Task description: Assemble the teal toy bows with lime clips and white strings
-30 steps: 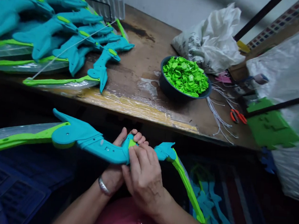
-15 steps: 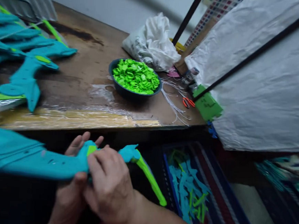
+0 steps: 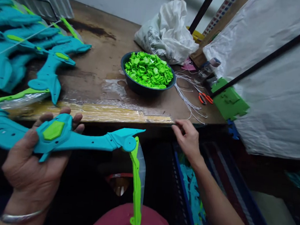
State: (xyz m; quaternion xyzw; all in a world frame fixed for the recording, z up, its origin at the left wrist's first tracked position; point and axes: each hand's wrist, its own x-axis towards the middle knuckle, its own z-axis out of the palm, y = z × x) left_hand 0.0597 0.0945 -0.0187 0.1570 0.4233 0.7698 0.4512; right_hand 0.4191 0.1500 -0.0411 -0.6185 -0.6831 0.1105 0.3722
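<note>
My left hand (image 3: 39,159) is wrapped from below around the middle of a turquoise plastic toy bow (image 3: 85,142). A lime-green six-sided piece (image 3: 53,130) sits in the bow's centre. From its right end hangs a lime-green limb (image 3: 136,180) with a clear film along it, reaching down to my lap. My right hand (image 3: 189,140) is apart from the bow, at the table's front edge beside the loose white strings (image 3: 189,101). Its thumb and forefinger are curled close together; whether anything lies between them is too small to make out.
A dark bowl (image 3: 141,88) of small green pieces stands on the table (image 3: 96,66). Several turquoise bows (image 3: 49,66) lie piled at left. Behind the bowl is a white sack (image 3: 169,30). Orange-handled scissors (image 3: 205,98) lie right of the strings. Below right, a blue crate (image 3: 182,194) holds turquoise parts.
My right hand has let go of the bow's middle and moved right to the table edge. The bow has turned, its green piece now facing up in my left hand. The view has shifted.
</note>
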